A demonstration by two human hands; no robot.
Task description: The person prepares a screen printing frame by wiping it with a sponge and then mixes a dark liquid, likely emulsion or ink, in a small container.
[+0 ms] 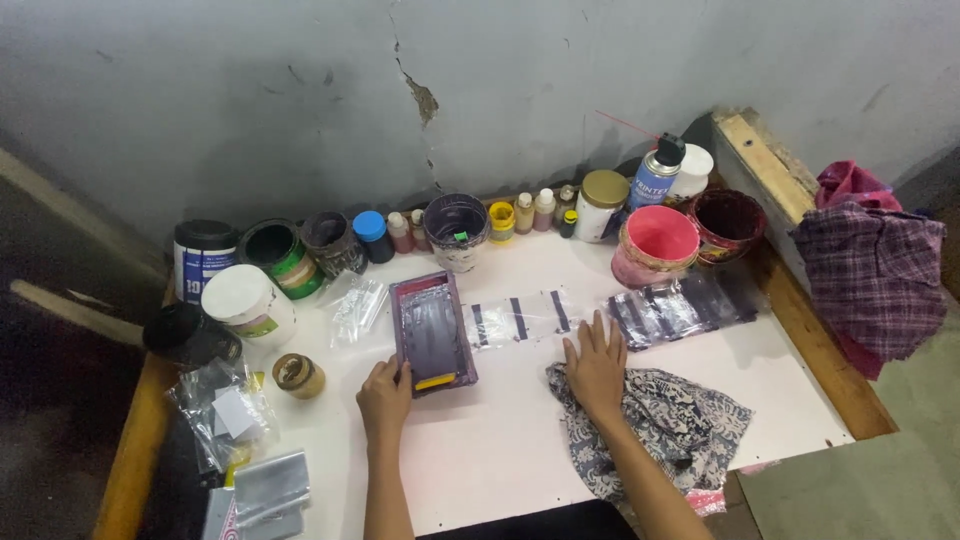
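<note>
Overhead, a cluttered white table (520,450) meets a cracked grey wall (420,95).

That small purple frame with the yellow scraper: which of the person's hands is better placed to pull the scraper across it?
Probably the left hand: it already rests at the purple frame, fingers by the yellow scraper. The right hand lies flat on the patterned cloth, apart from the frame.

Two bare forearms rise from the bottom edge, each ending in a bare hand: the left hand (385,397) and the right hand (595,365). No sleeve, glove, watch or ring shows anywhere from either grip back to the elbow. Fingernails look short and unpainted.
</note>
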